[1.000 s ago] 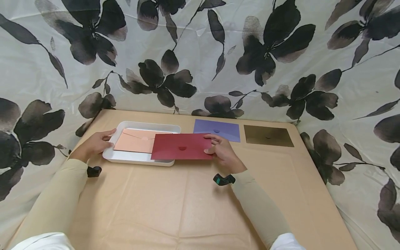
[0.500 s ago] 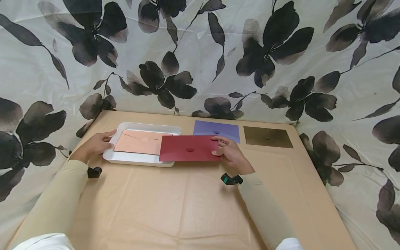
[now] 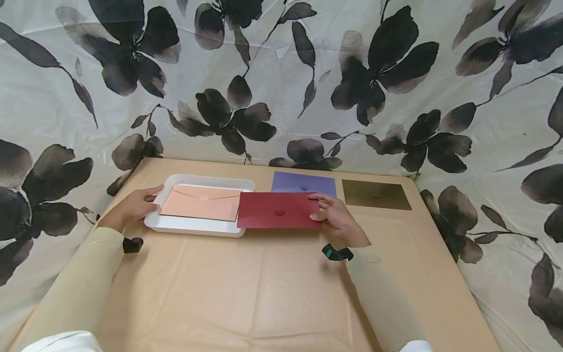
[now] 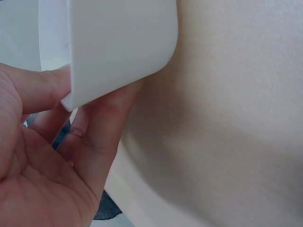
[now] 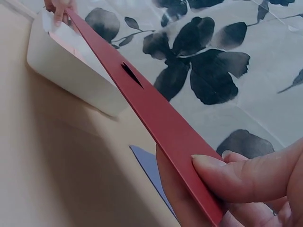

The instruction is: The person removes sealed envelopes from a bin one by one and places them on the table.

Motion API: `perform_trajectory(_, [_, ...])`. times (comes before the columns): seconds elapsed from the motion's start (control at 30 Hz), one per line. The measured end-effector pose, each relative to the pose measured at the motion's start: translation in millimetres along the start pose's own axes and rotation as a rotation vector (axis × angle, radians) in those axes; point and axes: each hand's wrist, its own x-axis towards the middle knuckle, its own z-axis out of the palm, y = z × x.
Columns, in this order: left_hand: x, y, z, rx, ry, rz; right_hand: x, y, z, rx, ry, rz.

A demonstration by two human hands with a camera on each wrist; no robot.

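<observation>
A red envelope (image 3: pixel 279 210) is pinched at its right end between the thumb and fingers of my right hand (image 3: pixel 340 220). It hangs above the table, and its left edge overlaps the right side of the white tray (image 3: pixel 193 228). In the right wrist view the red envelope (image 5: pixel 142 106) appears nearly edge-on, with the thumb on its face. My left hand (image 3: pixel 134 208) grips the tray's left end. Close up in the left wrist view, the thumb of that left hand (image 4: pixel 61 137) lies over the rim and fingers reach underneath. Inside the tray lies a peach envelope (image 3: pixel 202 203).
A purple envelope (image 3: pixel 303 183), partly covered by the red one and my right hand, lies at the back of the table. To its right is a dark gold envelope (image 3: pixel 377 194). Behind the table (image 3: pixel 246 293) hangs a floral-patterned cloth (image 3: pixel 308 58).
My right hand has moved to the right with the red envelope, uncovering more of the peach envelope in the tray. The left hand and the tray have stayed in place.
</observation>
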Motion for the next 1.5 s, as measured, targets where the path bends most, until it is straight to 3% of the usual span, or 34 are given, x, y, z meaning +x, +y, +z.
perform_trajectory(0.2, [0.0, 0.3, 0.4, -0.001, -0.003, 0.006, -2.5, -0.3, -12.1, 0.04, -0.001, 0.003])
perform_trajectory(0.73, [-1.2, 0.2, -0.9, -0.001, -0.009, -0.002, -14.4, -2.8, -38.7, -0.022, -0.01, 0.01])
perform_trajectory(1.5, [0.7, -0.7, -2.1, 0.018, -0.004, -0.014, -31.6, -1.1, -88.4, -0.089, -0.008, -0.063])
